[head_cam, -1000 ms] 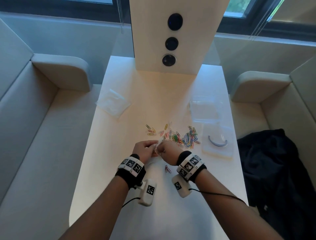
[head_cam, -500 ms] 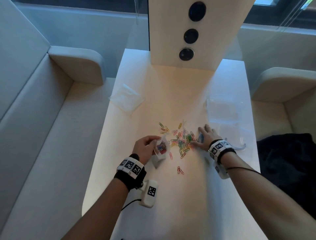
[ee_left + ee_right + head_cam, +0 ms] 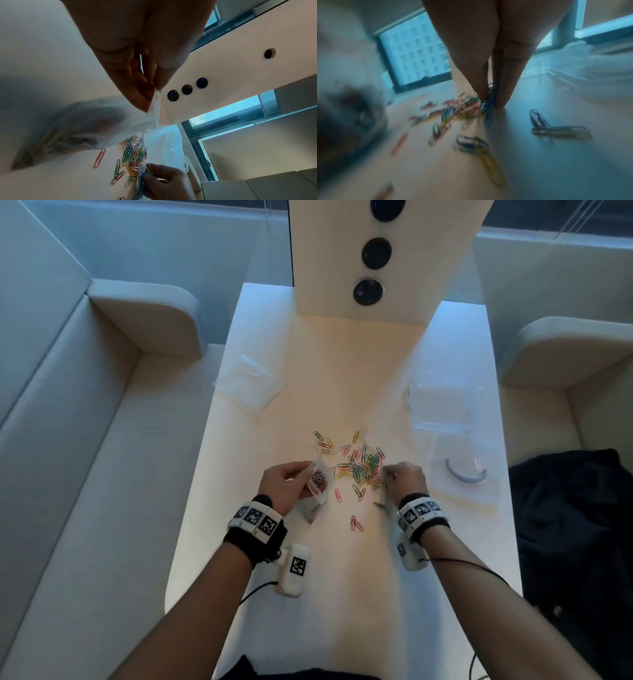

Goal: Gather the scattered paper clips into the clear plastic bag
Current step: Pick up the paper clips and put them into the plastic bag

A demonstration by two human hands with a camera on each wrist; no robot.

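The paper clips (image 3: 363, 465) are mixed red, pink, yellow, green, blue and white on the white table (image 3: 342, 594). The clear plastic bag (image 3: 318, 481) shows red and pink clips through its film. Both wristbands (image 3: 255, 518) are white with black square-patterned markers over black cuffs. 3 black round buttons (image 3: 368, 291) mark the white panel.
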